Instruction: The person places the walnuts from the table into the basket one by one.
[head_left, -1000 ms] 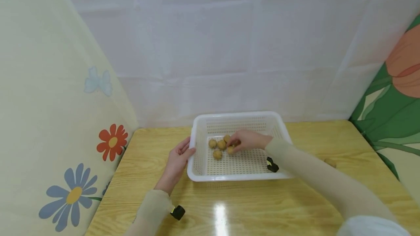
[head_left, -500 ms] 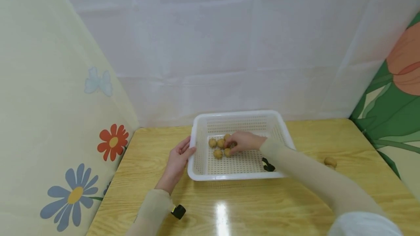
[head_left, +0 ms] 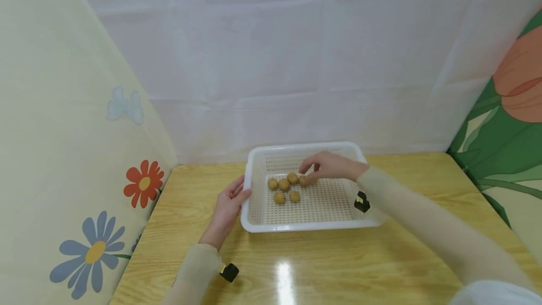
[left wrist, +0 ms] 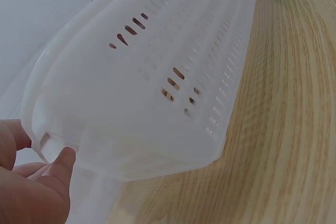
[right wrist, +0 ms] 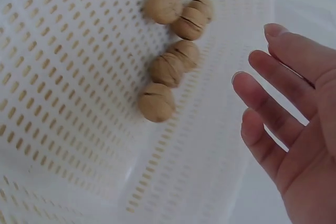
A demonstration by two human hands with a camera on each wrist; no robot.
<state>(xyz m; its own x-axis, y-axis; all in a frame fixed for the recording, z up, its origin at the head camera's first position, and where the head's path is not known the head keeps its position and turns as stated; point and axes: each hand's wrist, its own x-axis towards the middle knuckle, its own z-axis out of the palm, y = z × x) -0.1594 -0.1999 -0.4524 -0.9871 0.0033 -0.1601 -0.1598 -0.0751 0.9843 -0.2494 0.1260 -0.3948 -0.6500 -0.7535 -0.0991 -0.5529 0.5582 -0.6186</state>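
Observation:
A white plastic basket (head_left: 311,227) with slotted sides stands on the table, its long side towards me. Several brown walnuts (head_left: 279,197) lie on its floor, left of the middle; the right wrist view shows cracks in some shells. My left hand (head_left: 226,208) holds the basket's left rim, and in the left wrist view the thumb (left wrist: 64,163) lies against the rim's edge. Over the walnuts hovers my right hand (head_left: 332,166), near the back wall. The right wrist view shows its fingers (right wrist: 262,95) spread and loosely bent, holding nothing, apart from the walnuts (right wrist: 156,102).
The wooden table (head_left: 338,267) spreads in front of the basket and to both sides. Behind it hangs a white cloth (head_left: 254,60). Flower-patterned panels (head_left: 84,154) border the left and right. My right sleeve (head_left: 423,225) crosses the basket's right rim.
My right hand has let go of a walnut, risen slightly and moved right. The left hand still holds the rim. The walnut seen on the table at right is now hidden behind the sleeve.

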